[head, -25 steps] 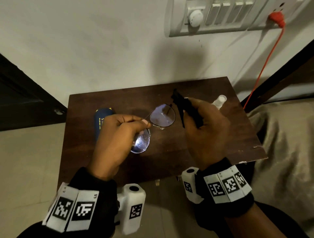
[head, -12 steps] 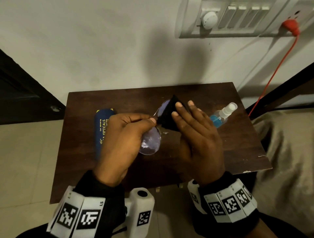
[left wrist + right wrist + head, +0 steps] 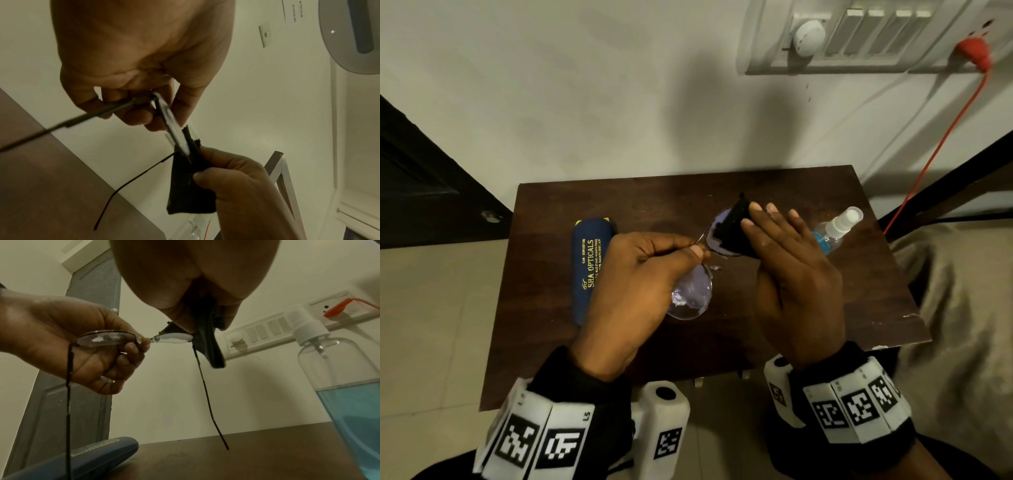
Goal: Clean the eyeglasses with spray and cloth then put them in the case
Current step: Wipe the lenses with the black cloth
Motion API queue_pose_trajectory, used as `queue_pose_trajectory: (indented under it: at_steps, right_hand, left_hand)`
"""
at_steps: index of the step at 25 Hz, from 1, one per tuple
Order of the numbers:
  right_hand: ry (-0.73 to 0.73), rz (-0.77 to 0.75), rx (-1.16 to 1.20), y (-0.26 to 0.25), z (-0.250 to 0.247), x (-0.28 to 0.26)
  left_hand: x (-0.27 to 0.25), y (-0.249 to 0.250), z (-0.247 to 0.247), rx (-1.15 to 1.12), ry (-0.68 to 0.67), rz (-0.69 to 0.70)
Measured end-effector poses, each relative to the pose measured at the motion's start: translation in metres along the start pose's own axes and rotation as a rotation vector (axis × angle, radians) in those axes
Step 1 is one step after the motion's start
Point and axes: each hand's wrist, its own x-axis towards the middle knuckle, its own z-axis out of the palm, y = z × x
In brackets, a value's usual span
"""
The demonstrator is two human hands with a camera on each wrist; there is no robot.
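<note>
Above a small brown table (image 3: pixel 756 342), the left hand (image 3: pixel 640 294) pinches the eyeglasses (image 3: pixel 690 294) at the bridge; the right hand (image 3: pixel 791 274) grips a black cloth (image 3: pixel 732 229) folded over one lens. Blue case (image 3: pixel 589 267) lies left of the eyeglasses, spray bottle (image 3: pixel 835 229) right.

My black cloth (image 3: pixel 732 229) covers most of the far lens of the eyeglasses (image 3: pixel 690 296), and my left hand (image 3: pixel 640 291) hides the near lens's edge plus part of the blue case (image 3: pixel 589 263). The spray bottle (image 3: pixel 347 386) runs off the right wrist view's edge (base unseen).

Case (image 3: pixel 589 270) left, spray bottle (image 3: pixel 834 230) right on table (image 3: pixel 774 329)
</note>
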Motion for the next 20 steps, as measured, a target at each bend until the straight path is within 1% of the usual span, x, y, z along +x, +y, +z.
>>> queue_pose_trajectory:
  at_steps: [1,3,6,8,9,11,13,14,15,18,20]
  right_hand:
    - [-0.004,0.017,-0.005,-0.001,0.001,0.001]
    - [-0.041,-0.008,0.023,-0.003,0.003,0.002]
    - [-0.133,-0.137,0.099,-0.006,0.004,0.005]
    - [-0.147,-0.190,0.113,-0.007,0.004,0.006]
    - [-0.136,-0.178,0.107,-0.006,0.005,0.006]
    - [-0.085,-0.080,0.074,-0.004,0.007,0.005]
    - [-0.061,0.001,0.048,-0.004,0.009,0.005]
    - [-0.071,0.005,0.052,-0.004,0.011,0.005]
    - [-0.090,-0.019,0.068,-0.006,0.011,0.005]
    - [-0.159,-0.167,0.131,-0.008,0.009,0.004]
    - [-0.148,-0.206,0.138,-0.005,0.007,0.003]
  left_hand:
    - [0.000,0.000,0.000,0.001,-0.015,-0.003]
    - [0.000,-0.001,0.000,0.024,-0.012,0.002]
    - [0.000,-0.003,-0.002,0.061,-0.016,0.052]
    - [0.002,-0.006,-0.006,0.040,-0.016,0.054]
    - [0.003,-0.008,-0.009,0.031,0.005,0.048]
    - [0.004,-0.006,-0.011,0.037,0.029,0.038]
    - [0.004,-0.002,-0.010,0.049,-0.006,0.041]
    - [0.004,-0.001,-0.010,0.054,-0.017,0.050]
    - [0.004,-0.002,-0.009,0.061,-0.019,0.064]
    - [0.005,-0.005,-0.008,0.031,-0.002,0.099]
    - [0.006,-0.007,-0.008,-0.019,0.023,0.076]
